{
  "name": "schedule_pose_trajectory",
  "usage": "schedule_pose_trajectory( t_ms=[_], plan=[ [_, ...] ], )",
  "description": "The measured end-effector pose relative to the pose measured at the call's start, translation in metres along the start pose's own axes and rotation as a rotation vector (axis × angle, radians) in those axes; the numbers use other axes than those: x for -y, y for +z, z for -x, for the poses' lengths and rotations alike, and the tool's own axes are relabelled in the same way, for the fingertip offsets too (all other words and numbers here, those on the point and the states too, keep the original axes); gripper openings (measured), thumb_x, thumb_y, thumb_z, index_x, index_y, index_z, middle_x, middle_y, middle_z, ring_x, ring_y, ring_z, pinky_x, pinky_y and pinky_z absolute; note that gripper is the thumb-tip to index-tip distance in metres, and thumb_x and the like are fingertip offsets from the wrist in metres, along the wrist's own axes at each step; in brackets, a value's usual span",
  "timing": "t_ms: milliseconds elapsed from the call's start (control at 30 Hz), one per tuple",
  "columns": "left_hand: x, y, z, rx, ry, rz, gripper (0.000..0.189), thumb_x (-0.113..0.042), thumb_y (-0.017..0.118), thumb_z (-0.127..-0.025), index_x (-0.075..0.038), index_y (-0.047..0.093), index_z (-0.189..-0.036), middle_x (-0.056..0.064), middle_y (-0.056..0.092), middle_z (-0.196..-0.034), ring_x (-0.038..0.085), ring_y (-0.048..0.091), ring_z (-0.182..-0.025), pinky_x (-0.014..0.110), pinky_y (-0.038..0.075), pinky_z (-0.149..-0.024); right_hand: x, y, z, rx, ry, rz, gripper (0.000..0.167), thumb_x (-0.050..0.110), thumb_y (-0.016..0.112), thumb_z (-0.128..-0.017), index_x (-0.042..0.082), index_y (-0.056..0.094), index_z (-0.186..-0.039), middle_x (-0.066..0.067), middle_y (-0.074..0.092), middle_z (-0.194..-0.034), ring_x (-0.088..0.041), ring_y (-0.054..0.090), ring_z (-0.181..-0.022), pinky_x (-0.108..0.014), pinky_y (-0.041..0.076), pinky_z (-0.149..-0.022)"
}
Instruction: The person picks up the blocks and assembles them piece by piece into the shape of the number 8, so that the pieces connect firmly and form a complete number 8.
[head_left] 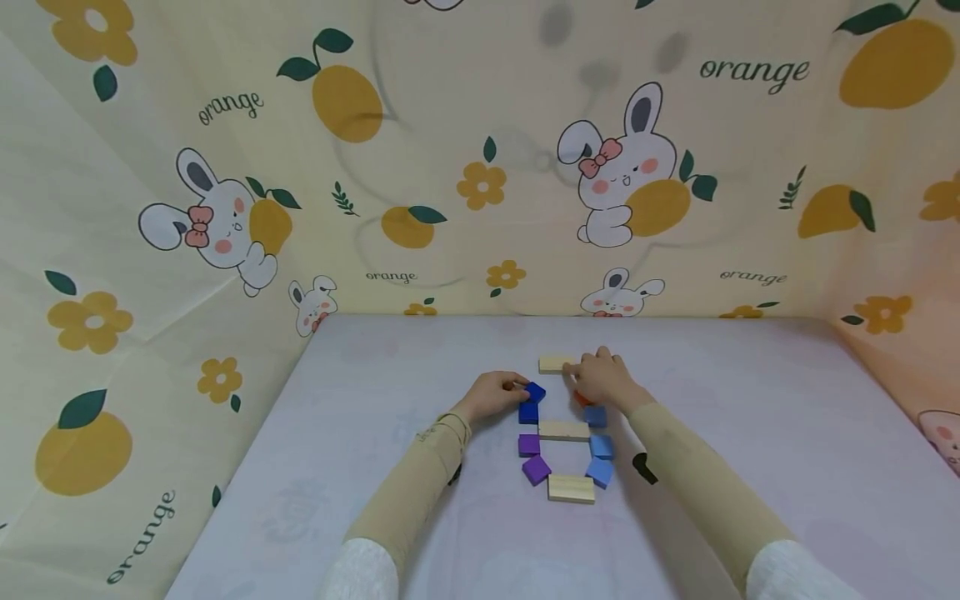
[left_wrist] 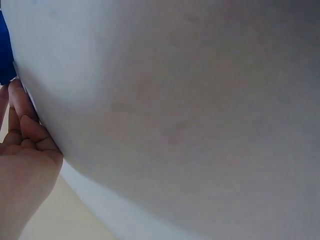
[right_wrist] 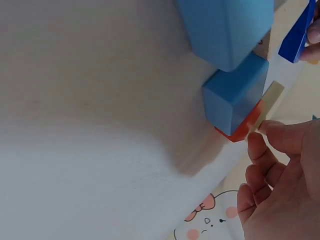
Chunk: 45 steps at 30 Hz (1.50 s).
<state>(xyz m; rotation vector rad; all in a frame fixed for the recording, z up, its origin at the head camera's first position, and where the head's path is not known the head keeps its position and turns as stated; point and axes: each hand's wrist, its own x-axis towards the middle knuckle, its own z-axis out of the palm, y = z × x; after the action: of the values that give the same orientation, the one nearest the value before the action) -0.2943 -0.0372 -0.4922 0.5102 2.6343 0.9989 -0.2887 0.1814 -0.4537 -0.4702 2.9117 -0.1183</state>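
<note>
On the table, my left hand (head_left: 491, 397) grips a tilted dark blue block (head_left: 536, 392) at the far end of the left column. Another dark blue block (head_left: 528, 413) sits just nearer. My right hand (head_left: 606, 382) pinches the right end of the far plain wooden block (head_left: 555, 364) between thumb and index finger. Beneath that hand an orange-red block (head_left: 582, 400) is mostly hidden. In the right wrist view, the orange-red block (right_wrist: 241, 129) lies between a light blue block (right_wrist: 232, 97) and the wooden block (right_wrist: 270, 102). The left wrist view catches only the dark blue block's edge (left_wrist: 5, 50).
Nearer on the table, a middle wooden block (head_left: 564, 431) and a near one (head_left: 572, 489) lie crosswise. Purple blocks (head_left: 528, 446) line the left side, light blue blocks (head_left: 602, 447) the right. A patterned orange-and-rabbit cloth (head_left: 480, 242) hangs behind the table.
</note>
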Motion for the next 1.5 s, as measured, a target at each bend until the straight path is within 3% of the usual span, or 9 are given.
schedule_pose_trajectory(
  t_ms=[200, 433, 567, 933, 1267, 1500],
  plan=[
    [-0.003, -0.002, 0.003, -0.005, 0.003, -0.022, 0.030, -0.031, 0.059, -0.091, -0.018, 0.066, -0.117, 0.001, 0.066, -0.099, 0.011, 0.053, -0.086, 0.027, 0.044, -0.080, -0.001, 0.003, 0.006, -0.033, -0.030, 0.013, 0.037, 0.015, 0.047, -0.092, 0.018, 0.059, -0.127, -0.016, 0.061, -0.104, -0.030, 0.042, -0.087, -0.047, 0.039, -0.076],
    [-0.005, -0.002, 0.004, -0.003, 0.000, -0.005, 0.030, -0.029, 0.059, -0.091, -0.017, 0.066, -0.117, 0.003, 0.067, -0.101, 0.012, 0.053, -0.087, 0.030, 0.045, -0.084, -0.001, 0.007, 0.012, -0.037, -0.032, -0.066, 0.041, 0.013, 0.046, -0.089, 0.015, 0.058, -0.128, -0.015, 0.062, -0.105, -0.028, 0.041, -0.087, -0.044, 0.036, -0.074],
    [-0.005, -0.001, 0.005, -0.002, -0.004, -0.003, 0.030, -0.029, 0.059, -0.091, -0.017, 0.066, -0.117, 0.003, 0.067, -0.103, 0.012, 0.054, -0.089, 0.032, 0.045, -0.087, -0.001, 0.009, 0.015, -0.033, -0.044, -0.051, 0.038, 0.014, 0.047, -0.091, 0.015, 0.059, -0.127, -0.015, 0.063, -0.101, -0.028, 0.042, -0.085, -0.043, 0.037, -0.073],
    [-0.003, 0.000, 0.004, -0.001, -0.005, 0.008, 0.031, -0.030, 0.059, -0.091, -0.016, 0.065, -0.118, 0.004, 0.067, -0.106, 0.014, 0.056, -0.094, 0.034, 0.045, -0.090, -0.002, 0.012, 0.023, -0.065, -0.060, -0.106, 0.042, 0.010, 0.046, -0.086, 0.014, 0.059, -0.126, -0.008, 0.057, -0.084, -0.021, 0.033, -0.073, -0.030, 0.023, -0.062],
    [-0.003, 0.001, 0.004, -0.002, -0.008, 0.011, 0.031, -0.030, 0.059, -0.090, -0.016, 0.066, -0.117, 0.003, 0.067, -0.104, 0.013, 0.055, -0.091, 0.032, 0.046, -0.086, -0.003, 0.012, 0.028, -0.053, -0.054, -0.104, 0.039, 0.012, 0.047, -0.090, 0.016, 0.060, -0.126, -0.009, 0.060, -0.086, -0.023, 0.037, -0.076, -0.031, 0.027, -0.063],
    [-0.003, 0.001, 0.004, -0.010, 0.021, 0.023, 0.030, -0.028, 0.060, -0.090, -0.015, 0.066, -0.116, 0.004, 0.069, -0.104, 0.015, 0.058, -0.098, 0.034, 0.045, -0.091, -0.002, 0.013, 0.030, -0.085, -0.081, -0.097, 0.035, 0.020, 0.050, -0.093, 0.014, 0.059, -0.126, -0.014, 0.064, -0.093, -0.023, 0.038, -0.073, -0.033, 0.031, -0.061]
  ],
)
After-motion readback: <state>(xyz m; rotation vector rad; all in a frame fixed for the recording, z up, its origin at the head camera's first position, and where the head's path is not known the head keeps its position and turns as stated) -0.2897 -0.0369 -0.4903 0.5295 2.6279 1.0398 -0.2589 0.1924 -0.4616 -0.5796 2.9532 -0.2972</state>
